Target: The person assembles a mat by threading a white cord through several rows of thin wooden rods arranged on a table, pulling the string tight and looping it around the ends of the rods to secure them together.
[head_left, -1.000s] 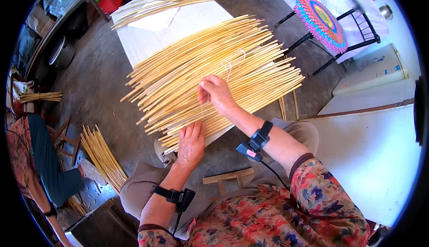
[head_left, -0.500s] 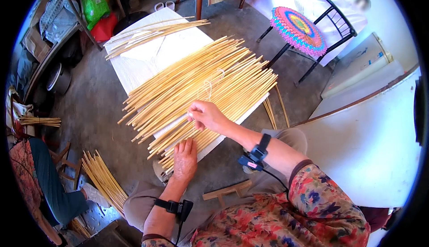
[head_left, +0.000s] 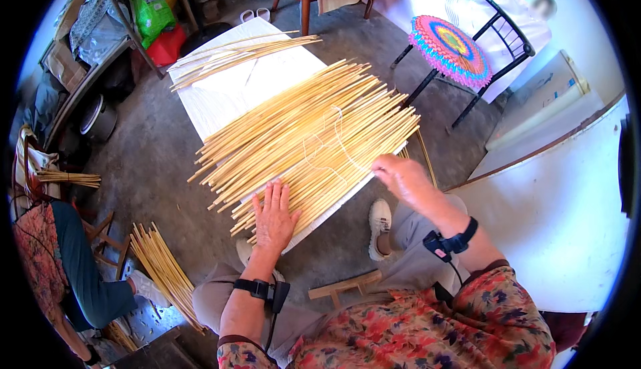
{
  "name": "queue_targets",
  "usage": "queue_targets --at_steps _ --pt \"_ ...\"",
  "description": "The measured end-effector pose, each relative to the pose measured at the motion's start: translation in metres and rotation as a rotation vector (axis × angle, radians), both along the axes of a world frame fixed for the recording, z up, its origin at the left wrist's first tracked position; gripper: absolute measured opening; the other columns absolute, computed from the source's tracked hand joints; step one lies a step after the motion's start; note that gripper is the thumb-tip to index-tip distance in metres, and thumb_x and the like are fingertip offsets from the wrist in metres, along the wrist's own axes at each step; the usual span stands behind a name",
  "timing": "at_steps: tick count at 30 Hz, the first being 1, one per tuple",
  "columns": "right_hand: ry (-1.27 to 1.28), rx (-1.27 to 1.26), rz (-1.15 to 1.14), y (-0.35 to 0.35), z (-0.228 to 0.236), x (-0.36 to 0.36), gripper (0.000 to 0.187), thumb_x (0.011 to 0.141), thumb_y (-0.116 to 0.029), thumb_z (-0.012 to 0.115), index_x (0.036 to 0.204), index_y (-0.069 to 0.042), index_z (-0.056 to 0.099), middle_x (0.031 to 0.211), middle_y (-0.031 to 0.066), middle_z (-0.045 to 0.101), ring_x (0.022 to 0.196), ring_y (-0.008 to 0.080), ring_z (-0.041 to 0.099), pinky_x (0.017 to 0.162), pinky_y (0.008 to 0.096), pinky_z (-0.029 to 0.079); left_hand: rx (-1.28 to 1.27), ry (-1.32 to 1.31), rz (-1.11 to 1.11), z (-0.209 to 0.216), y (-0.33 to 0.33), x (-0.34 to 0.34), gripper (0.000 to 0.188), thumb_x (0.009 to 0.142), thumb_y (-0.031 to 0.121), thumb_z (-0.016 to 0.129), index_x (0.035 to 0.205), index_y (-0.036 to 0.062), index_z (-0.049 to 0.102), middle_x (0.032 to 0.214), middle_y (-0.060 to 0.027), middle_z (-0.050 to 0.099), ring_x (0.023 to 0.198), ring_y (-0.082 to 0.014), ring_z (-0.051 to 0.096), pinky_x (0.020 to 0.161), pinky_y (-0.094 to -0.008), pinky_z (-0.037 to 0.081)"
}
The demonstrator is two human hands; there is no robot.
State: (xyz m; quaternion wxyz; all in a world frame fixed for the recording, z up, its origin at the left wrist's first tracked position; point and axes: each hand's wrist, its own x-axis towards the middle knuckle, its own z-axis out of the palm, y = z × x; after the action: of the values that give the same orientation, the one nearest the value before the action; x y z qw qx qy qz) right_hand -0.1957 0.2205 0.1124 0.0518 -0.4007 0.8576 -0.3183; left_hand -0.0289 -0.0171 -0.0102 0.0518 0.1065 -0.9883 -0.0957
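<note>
A wide row of long, thin yellow reed sticks (head_left: 314, 109) lies side by side across a white board (head_left: 200, 109). My left hand (head_left: 274, 219) rests palm down on the near left part of the sticks, its fingers spread. Thin white string (head_left: 338, 132) lies in loose loops over the middle of the row. One length of it runs up to my right hand (head_left: 400, 177), whose fingers are pinched round its end just past the near right edge of the board. How the sticks are joined, if at all, I cannot make out.
More loose sticks (head_left: 247, 55) lie on the board's far end. A stick bundle (head_left: 160, 265) leans at left beside a seated person's leg (head_left: 90, 269). A black chair with a crocheted cover (head_left: 451, 49) stands far right; a small wooden stool (head_left: 344, 285) is near my legs.
My right hand has moved right and toward me, pulling the string out from the row's middle. My left hand has flattened and spread on the sticks.
</note>
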Motion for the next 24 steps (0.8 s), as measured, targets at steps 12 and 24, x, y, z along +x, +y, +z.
queue_targets --at_steps 12,24 --pt "0.036 -0.75 -0.414 0.098 0.167 0.033 0.02 0.096 -0.012 0.049 0.112 -0.005 0.059 0.076 -0.0017 0.052 0.054 0.0003 0.039 0.048 0.0143 0.031 -0.008 0.093 -0.036 0.008 -0.006 0.001 0.052 0.084 0.029 0.059 0.128 0.0039 0.047 0.139 -0.0135 0.038 0.132 -0.0303 0.032 0.106 -0.054 0.023" --pt "-0.826 -0.874 0.053 0.056 0.154 0.071 0.012 0.095 -0.012 0.049 0.096 0.001 0.05 0.058 0.0078 0.055 0.04 0.0125 0.053 0.04 0.0238 0.044 0.097 0.221 -0.086 0.005 -0.027 0.012 0.002 0.073 0.004 0.056 0.073 0.0045 0.055 0.078 -0.0138 0.053 0.081 -0.0335 0.053 0.069 -0.0438 0.045"
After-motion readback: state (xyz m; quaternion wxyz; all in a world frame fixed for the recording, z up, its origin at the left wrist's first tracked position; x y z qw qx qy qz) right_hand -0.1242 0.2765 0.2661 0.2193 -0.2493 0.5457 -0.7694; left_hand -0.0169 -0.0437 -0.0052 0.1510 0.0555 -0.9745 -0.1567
